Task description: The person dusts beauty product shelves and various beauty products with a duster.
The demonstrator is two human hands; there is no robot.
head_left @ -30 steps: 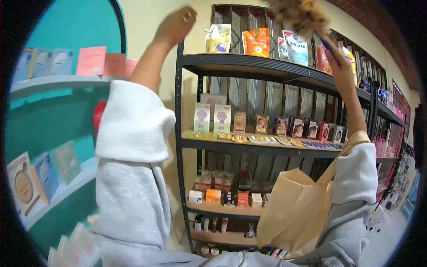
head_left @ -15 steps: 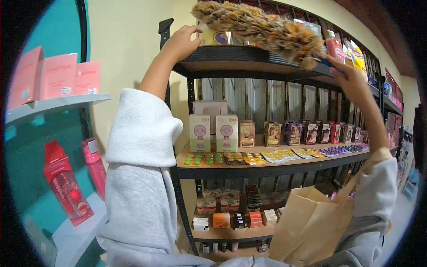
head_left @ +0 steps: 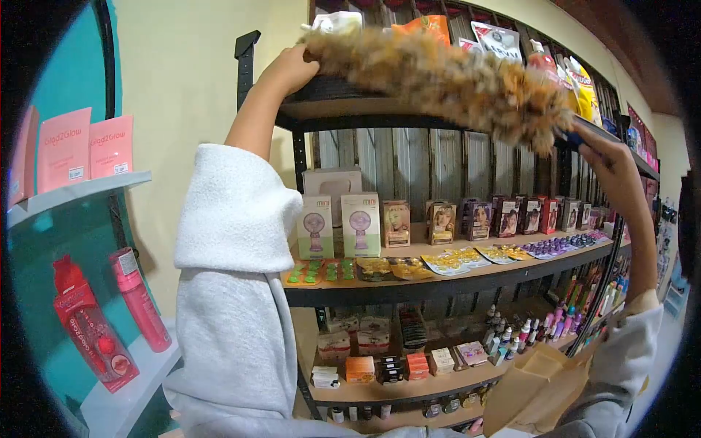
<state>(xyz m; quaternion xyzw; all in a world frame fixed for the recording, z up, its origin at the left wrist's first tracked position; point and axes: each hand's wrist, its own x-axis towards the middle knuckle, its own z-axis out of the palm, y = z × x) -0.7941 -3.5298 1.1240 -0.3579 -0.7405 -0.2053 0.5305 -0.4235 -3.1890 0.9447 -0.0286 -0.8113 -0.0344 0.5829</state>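
A brown feather duster (head_left: 445,80), blurred by motion, stretches along the front edge of the top shelf (head_left: 380,106). Its blue handle end sits in my right hand (head_left: 612,162), whose fingers are wrapped round it at the right. At the upper left, my left hand (head_left: 290,71) is raised by the shelf's corner, next to the duster's far end. Its fingers are bent, and their tips are partly hidden, so whether they pinch anything is unclear. Behind the duster stand a white pouch (head_left: 498,40), an orange pouch (head_left: 427,29) and a yellow pack (head_left: 584,91).
The middle shelf (head_left: 380,293) bears fan boxes (head_left: 315,226), hair dye boxes (head_left: 397,224) and capsule packs (head_left: 454,260). Lower down are small boxes (head_left: 360,370) and bottles. A brown paper bag (head_left: 537,390) hangs near my right sleeve. Pink boxes (head_left: 64,144) stand on a white shelf at the left.
The duster and my right hand have moved right and down. My left hand has shifted slightly left. The view has moved, showing more pouches on top and more bottles below; the paper bag appears lower.
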